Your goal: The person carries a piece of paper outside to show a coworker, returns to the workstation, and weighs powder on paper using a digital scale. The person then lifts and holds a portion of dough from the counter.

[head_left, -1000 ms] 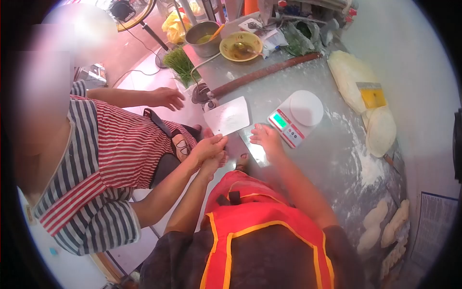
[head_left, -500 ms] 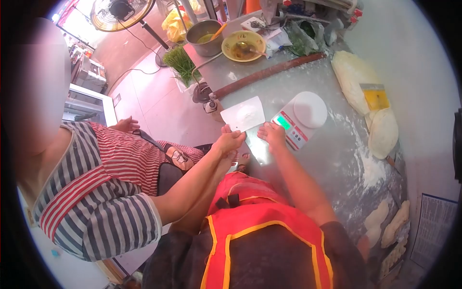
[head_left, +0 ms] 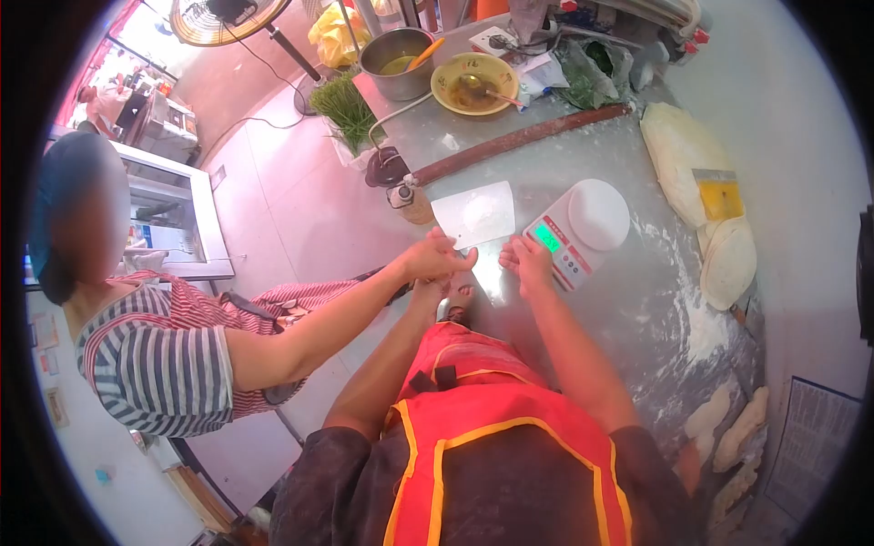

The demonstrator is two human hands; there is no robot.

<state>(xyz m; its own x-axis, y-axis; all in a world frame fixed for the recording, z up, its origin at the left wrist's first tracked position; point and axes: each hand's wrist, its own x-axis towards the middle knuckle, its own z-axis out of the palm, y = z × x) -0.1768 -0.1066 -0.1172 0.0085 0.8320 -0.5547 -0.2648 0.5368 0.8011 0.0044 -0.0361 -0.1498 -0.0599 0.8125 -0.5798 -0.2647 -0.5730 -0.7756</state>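
My right hand point(head_left: 528, 263) is beside the front corner of a white kitchen scale point(head_left: 571, 264), its fingers curled in; whether anything is in them is hidden. The scale's display glows green and its round pan point(head_left: 598, 215) bears nothing. A white sheet point(head_left: 497, 193) with a heap of white powder point(head_left: 479, 213) lies left of the scale. My left hand point(head_left: 431, 289) is just below that sheet, mostly covered by a co-worker's hand point(head_left: 435, 260) that reaches in from the left, so its fingers do not show clearly.
A long rolling pin point(head_left: 519, 146) lies across the metal table point(head_left: 655, 273). Behind it stand a metal pot point(head_left: 398, 82) and a yellow bowl point(head_left: 462, 94) with a spoon. Dough point(head_left: 678, 159) and a yellow-handled scraper point(head_left: 719, 193) are along the right wall. The co-worker point(head_left: 173, 364) stands at my left.
The co-worker has leaned back to the left, head more in view, and the hand's thumb now sticks out below the sheet. The view has shifted slightly. My right hand stays beside the scale.
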